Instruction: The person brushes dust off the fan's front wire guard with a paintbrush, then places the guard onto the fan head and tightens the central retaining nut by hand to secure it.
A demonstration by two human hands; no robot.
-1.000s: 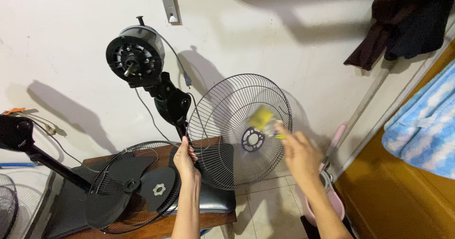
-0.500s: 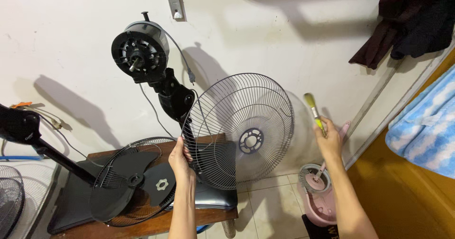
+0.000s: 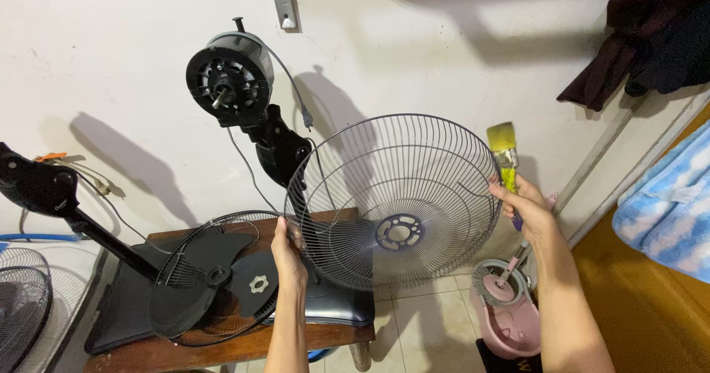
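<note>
No packages, labels, signs or screens anywhere in view.

A round grey wire fan guard (image 3: 396,203), tilted with its concave side and hub ring facing up, is gripped at nine and three o'clock, beside an upright yellow-bristled paintbrush (image 3: 506,158) at three.

Both arms raised; left hand (image 3: 287,253) and right hand (image 3: 531,212) clenched
</note>
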